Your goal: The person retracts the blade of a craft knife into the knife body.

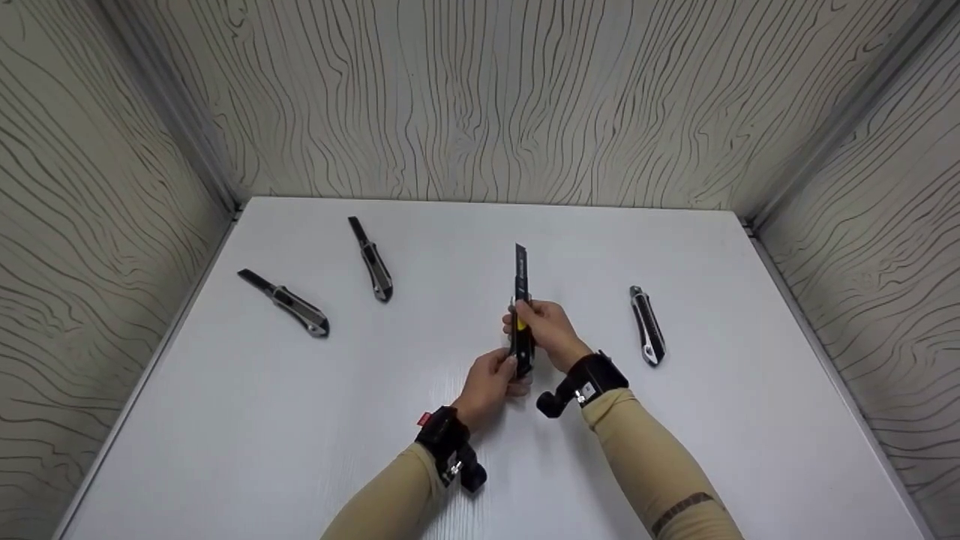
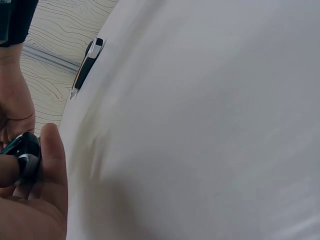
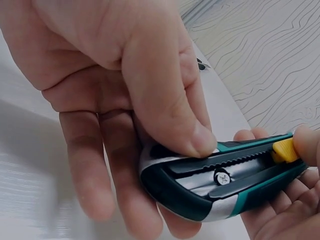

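1. Head view: both hands are closed around 1 utility knife (image 1: 523,341), held up over the middle of the white counter (image 1: 375,390), its dark blade (image 1: 521,262) pointing at the back wall (image 1: 450,97).
2. The left hand (image 1: 486,381) pinches the butt end; the right hand (image 1: 553,330) grips further up, thumb by the yellow slider (image 1: 523,325).
3. Around them I count 3 more knives on the counter: the far-left knife (image 1: 285,300) and the upper-left knife (image 1: 373,266), both with blades out, and the right-hand knife (image 1: 649,328), which shows no long blade.
4. Left wrist view: at the left edge the left hand wraps the utility knife's butt, and the right hand is just beyond it. A knife lies near the counter's edge; which of the 3, I can't tell.
5. Right wrist view: the left thumb presses the green-trimmed body near a screw (image 3: 222,177), other fingers below it. The right thumb touches the yellow slider, fingers under the body.
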Available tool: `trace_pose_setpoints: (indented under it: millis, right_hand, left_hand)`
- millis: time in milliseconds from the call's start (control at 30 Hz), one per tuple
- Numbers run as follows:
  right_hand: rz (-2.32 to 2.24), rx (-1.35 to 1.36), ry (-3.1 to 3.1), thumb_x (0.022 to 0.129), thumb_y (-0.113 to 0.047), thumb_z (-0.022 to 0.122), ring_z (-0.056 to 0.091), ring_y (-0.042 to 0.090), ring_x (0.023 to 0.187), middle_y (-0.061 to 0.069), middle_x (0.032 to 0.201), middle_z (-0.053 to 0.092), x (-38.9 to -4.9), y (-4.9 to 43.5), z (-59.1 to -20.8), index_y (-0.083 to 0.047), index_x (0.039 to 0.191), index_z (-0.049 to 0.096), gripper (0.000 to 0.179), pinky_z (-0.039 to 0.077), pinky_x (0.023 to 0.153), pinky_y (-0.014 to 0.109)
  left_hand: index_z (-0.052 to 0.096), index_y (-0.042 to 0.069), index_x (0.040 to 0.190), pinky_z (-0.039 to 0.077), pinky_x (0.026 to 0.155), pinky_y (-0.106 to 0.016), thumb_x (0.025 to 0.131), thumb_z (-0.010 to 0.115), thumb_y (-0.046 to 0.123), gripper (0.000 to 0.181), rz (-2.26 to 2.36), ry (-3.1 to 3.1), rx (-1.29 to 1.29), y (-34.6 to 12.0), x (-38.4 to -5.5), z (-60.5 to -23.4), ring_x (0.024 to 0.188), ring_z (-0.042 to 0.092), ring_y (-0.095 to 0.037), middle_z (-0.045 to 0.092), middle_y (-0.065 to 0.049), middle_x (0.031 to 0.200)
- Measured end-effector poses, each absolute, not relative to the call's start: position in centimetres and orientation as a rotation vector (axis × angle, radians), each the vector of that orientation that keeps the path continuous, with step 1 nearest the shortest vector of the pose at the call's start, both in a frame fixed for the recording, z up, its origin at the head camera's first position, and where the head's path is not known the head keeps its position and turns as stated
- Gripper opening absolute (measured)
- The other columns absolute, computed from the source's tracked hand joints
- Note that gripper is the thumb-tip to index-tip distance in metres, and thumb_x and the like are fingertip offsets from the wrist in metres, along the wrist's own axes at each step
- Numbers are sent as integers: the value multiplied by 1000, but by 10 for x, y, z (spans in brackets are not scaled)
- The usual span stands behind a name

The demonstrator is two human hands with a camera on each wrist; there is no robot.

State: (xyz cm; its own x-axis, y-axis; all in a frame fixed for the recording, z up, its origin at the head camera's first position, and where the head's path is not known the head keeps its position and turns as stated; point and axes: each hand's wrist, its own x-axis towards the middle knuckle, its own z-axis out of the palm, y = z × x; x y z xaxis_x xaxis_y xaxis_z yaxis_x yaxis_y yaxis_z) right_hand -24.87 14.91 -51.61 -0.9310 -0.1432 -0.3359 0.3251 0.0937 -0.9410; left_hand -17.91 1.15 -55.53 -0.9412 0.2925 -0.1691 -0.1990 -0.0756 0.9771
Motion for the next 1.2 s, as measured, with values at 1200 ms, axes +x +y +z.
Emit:
trace_pose_setpoints:
  millis: [1200]
  right_hand:
    - [-1914, 139, 1999, 102, -18, 50, 68, 14, 95, 19, 117, 66, -249, 149, -516, 8, 130, 51, 38, 56, 89, 29]
  left_hand:
    - [52, -6, 128, 60, 77, -37, 106, 38, 14, 33, 2070, 1857, 45, 10, -176, -556, 82, 69, -20, 68, -21, 101]
